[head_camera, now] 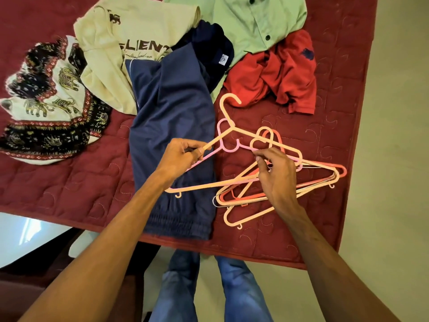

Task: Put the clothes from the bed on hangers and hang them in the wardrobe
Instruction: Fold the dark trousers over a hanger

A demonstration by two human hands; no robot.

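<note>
Two hands work over a maroon quilted bed cover (pixel 329 117) seen from above, with pale floor (pixel 394 159) to the right of it.

Left hand (pixel 183 156): fingers curled, thumb and forefinger pinching the left shoulder bar of a peach hanger (pixel 232 127). The hanger's hook points away from the person, toward the clothes. Its lower bar crosses the navy trousers (pixel 171 126). A pink hanger (pixel 228 149) lies directly under it and is partly overlapped; whether the left hand holds that one too, I cannot tell.

Right hand (pixel 276 180): fingers curled, thumb and forefinger tips pinched together at the cluster of hooks in the hanger pile (pixel 311 184). Which hanger of the pile they grip cannot be told. The pile holds several peach, pink and coral hangers, overlapping, flat on the bed cover near its right edge.

Clothes, all on the bed:
- navy trousers, laid lengthwise at centre, waistband at the near edge
- cream hoodie (pixel 109 66) with dark lettering, left of the trousers and touching them
- elephant-print garment (pixel 46 101), far left
- dark navy T-shirt (pixel 213 47), beyond the trousers, partly under the hoodie
- green button shirt (pixel 246 19), top centre
- red polo shirt (pixel 278 73), crumpled, just beyond the hangers

Legs in blue jeans (pixel 176 287) stand at the near edge of the bed.
</note>
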